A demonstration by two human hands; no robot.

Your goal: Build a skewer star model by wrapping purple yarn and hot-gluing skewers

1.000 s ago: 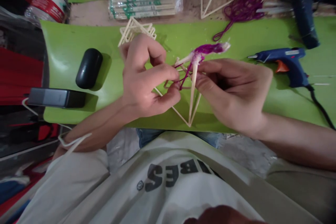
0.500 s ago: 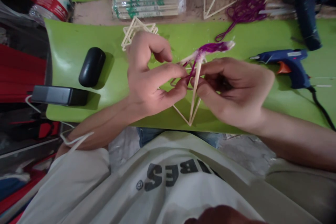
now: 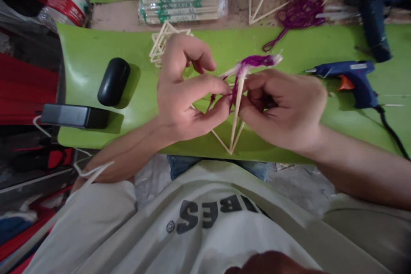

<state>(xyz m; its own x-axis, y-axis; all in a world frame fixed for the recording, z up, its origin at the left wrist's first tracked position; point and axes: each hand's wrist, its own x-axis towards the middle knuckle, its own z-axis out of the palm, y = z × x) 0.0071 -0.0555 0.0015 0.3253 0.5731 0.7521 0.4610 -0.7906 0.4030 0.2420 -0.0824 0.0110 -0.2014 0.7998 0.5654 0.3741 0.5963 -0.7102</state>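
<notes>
A frame of thin wooden sticks (image 3: 236, 113) stands on the green table between my hands, its lower corner toward me. Purple yarn (image 3: 257, 61) is wound round its top joint, and a strand hangs down from there. My left hand (image 3: 192, 90) pinches the hanging yarn between thumb and index finger, its other fingers curled loosely. From the other side my right hand (image 3: 282, 107) has thumb and index finger closed at the same strand, just behind the upright stick. Their fingertips nearly meet, and the exact grip is partly hidden.
On the right lie a blue glue gun (image 3: 348, 78) and a darker tool (image 3: 374, 17). A purple yarn pile (image 3: 303, 10), packaged sticks (image 3: 183, 0) and a small stick frame (image 3: 160, 45) are farther back. A black case (image 3: 113, 82), a black box (image 3: 75, 116) and a bottle (image 3: 69, 0) stand left.
My right hand has moved slightly left, closer to my left fingertips. The yarn-wrapped top of the frame has shifted a little left and down. A dark yarn end now shows below my left index finger.
</notes>
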